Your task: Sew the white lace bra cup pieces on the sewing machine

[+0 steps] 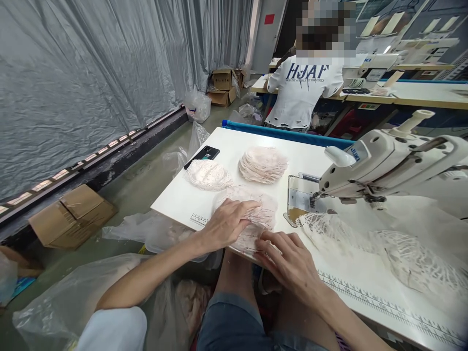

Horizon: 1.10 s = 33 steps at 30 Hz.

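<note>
My left hand (228, 222) lies flat, fingers stretched out, on a stack of pale pink lace pieces (252, 209) at the near edge of the white table (234, 146). My right hand (288, 258) rests beside it with fingers curled down, pressing the stack's lower right edge. A second stack of pink fabric pieces (263, 163) and a pile of white lace pieces (208, 174) sit farther back.
A white sewing machine (387, 161) stands at the right, with white lace fabric (383, 248) trailing from its needle plate. A black phone (202, 157) lies at the table's far left. Plastic bags and cardboard boxes (71, 214) cover the floor. A person in a white shirt (307, 87) works behind.
</note>
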### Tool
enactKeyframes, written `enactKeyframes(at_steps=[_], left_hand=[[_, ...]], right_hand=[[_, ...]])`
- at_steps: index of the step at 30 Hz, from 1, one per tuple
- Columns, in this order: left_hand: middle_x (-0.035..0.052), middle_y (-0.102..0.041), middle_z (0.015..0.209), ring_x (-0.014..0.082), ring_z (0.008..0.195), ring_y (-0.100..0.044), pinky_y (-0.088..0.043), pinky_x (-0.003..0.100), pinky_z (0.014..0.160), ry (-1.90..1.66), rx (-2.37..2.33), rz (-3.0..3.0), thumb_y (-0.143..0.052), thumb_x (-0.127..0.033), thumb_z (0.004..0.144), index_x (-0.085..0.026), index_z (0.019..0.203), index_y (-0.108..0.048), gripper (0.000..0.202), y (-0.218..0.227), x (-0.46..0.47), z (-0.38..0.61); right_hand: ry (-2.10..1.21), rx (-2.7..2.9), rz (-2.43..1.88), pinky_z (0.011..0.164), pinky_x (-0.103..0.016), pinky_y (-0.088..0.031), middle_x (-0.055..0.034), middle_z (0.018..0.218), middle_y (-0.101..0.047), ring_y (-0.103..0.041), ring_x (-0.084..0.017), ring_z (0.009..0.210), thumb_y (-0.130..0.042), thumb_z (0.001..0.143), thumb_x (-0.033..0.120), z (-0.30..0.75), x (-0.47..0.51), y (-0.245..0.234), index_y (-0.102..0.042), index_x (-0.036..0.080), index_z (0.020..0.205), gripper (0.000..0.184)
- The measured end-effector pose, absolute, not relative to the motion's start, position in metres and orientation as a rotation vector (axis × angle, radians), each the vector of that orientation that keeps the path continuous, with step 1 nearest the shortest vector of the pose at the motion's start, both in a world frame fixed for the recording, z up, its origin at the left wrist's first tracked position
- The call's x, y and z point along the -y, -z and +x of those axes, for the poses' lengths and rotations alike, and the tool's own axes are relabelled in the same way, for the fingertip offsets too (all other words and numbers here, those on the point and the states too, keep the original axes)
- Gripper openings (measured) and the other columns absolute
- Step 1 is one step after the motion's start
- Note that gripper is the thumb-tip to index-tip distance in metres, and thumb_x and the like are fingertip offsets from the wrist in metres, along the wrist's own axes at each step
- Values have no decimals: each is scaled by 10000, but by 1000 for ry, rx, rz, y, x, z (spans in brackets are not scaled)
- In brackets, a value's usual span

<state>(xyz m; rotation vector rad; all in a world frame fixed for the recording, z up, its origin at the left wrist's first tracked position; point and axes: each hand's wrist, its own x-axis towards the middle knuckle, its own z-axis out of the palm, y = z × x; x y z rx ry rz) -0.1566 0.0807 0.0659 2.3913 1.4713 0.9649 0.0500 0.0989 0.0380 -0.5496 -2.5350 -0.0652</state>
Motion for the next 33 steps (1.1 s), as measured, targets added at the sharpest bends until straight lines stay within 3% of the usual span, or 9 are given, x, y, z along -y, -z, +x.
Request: enactKeyframes(at_steps=[7,13,18,21,26,33], left_hand=[[38,-599,963,181,831,-574,-424,297,748,-1091,-1480,2298,-468,-123,843,-200,1051,-404,231,-64,-80,-159],[38,-573,935,177,784,-564,-427,292,708,-1108,-1471,2263,-438,-120,828,-201,1049,-395,239,-65,-85,-159],[41,-565,913,184,782,-550,-426,290,684,-1132,-1492,2202,-439,-143,830,-195,1033,-405,212,-68,-87,-162],[41,-565,902,182,768,-532,-425,290,681,-1143,-1501,2253,-437,-140,829,-192,1019,-414,199,-68,-88,-163],[46,-572,885,185,749,-530,-433,296,677,-1118,-1545,2321,-459,-128,819,-182,1033,-419,224,-69,-89,-161],[78,-608,889,208,811,-571,-454,325,707,-1153,-1545,2640,-377,-65,855,-145,1075,-403,236,-63,-86,-155]], right_hand=[[-110,2521,-541,647,-300,-303,-65,916,-628,-551,-168,768,-478,931,222,49,-104,-39,-561,176,955,98],[277,2468,-621,581,-287,-265,-43,856,-633,-535,-142,672,-456,925,132,39,-111,-39,-582,170,964,137],[385,2538,-591,554,-289,-250,-53,825,-623,-511,-147,652,-377,902,29,34,-110,-40,-579,149,900,234],[336,2516,-603,540,-279,-251,-44,777,-602,-473,-137,599,-366,898,29,33,-110,-40,-566,158,819,250],[217,2364,-675,553,-249,-292,-47,910,-617,-480,-115,598,-431,913,105,33,-113,-48,-579,178,926,166],[13,2353,-686,545,-248,-323,-51,938,-635,-510,-119,596,-411,936,155,28,-116,-58,-573,188,920,167]])
